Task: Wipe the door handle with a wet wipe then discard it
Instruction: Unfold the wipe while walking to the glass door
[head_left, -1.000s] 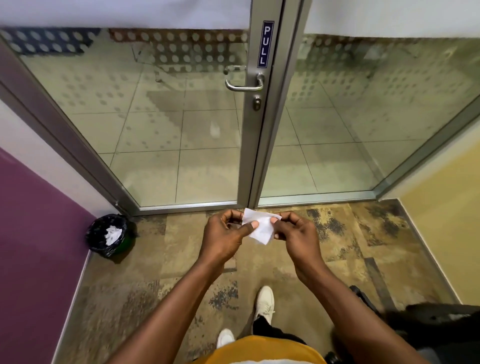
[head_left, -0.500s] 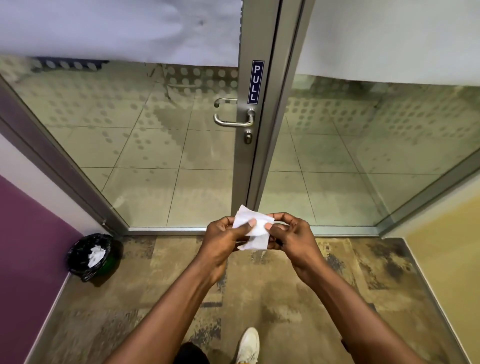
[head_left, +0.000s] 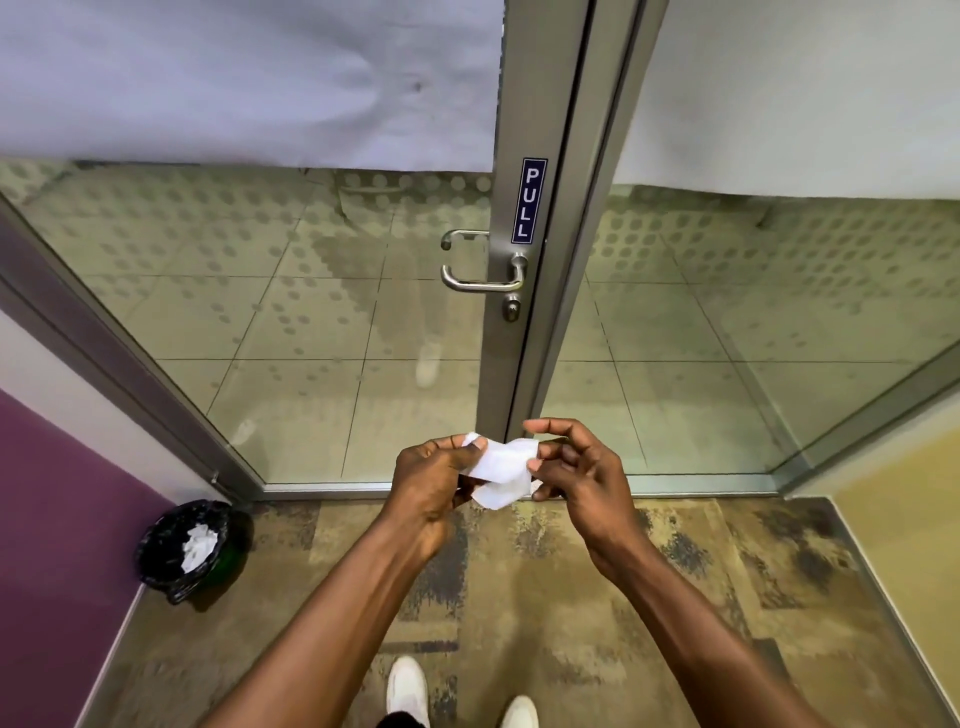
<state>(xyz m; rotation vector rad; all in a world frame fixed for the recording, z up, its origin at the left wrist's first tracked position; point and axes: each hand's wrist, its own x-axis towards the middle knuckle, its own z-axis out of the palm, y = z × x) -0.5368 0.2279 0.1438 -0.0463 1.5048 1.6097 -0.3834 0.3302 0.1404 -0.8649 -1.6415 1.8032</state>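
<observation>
A white wet wipe (head_left: 501, 470) is held in front of me, low before the glass door. My left hand (head_left: 434, 480) pinches its left end between thumb and fingers. My right hand (head_left: 576, 467) grips its right end with thumb and lower fingers, the index finger lifted. The steel lever door handle (head_left: 480, 283) sits well above and beyond both hands, on the grey door frame under a blue PULL sign (head_left: 530, 201). A small bin (head_left: 184, 548) with a black liner and crumpled white paper stands on the floor at the left.
The glass door (head_left: 311, 322) is closed, with a glass panel (head_left: 753, 332) to its right. A purple wall (head_left: 52, 519) runs along the left, a yellow wall (head_left: 904, 545) along the right. My white shoes (head_left: 410, 691) stand on patterned carpet.
The view has tilted up and moved closer to the door, so the handle sits lower in frame. My hands have spread the wipe a little wider, and my right index finger has lifted.
</observation>
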